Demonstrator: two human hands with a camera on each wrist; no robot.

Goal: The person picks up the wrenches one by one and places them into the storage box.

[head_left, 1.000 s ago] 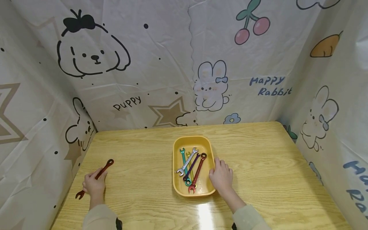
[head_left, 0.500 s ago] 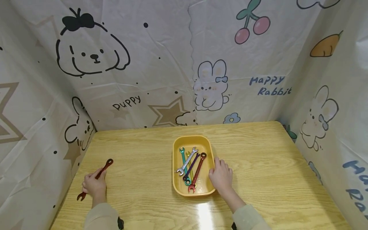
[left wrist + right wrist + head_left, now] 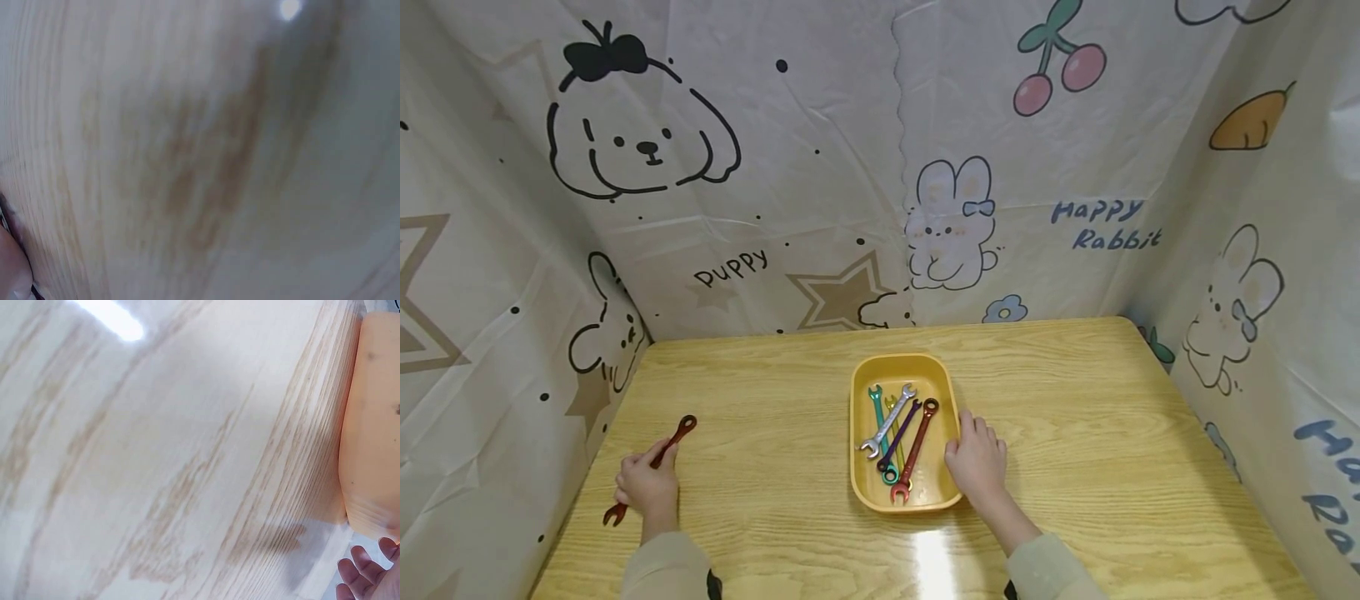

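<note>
In the head view, my left hand (image 3: 649,485) grips a dark red combination wrench (image 3: 684,427) low over the left part of the table. Its ring end points away and its open end shows below the hand. My right hand (image 3: 977,457) holds the right rim of a yellow tray (image 3: 867,497), thumb over the edge, fingers outside. Inside lie a red wrench (image 3: 917,446), a silver wrench (image 3: 889,421), a purple wrench (image 3: 899,435), a green wrench (image 3: 877,404) and a partly covered yellow wrench (image 3: 900,454). The right wrist view shows the tray's outer wall (image 3: 375,425) beside my fingertips (image 3: 359,575).
The wood-grain table (image 3: 760,400) extends on both sides of the tray. A printed cloth (image 3: 820,183) hangs behind it and along both sides. Mostly blurred table surface fills the left wrist view.
The wrench in my left hand has tilted slightly, its open end shifting a little right and nearer. My right hand and the tray stay in place.
</note>
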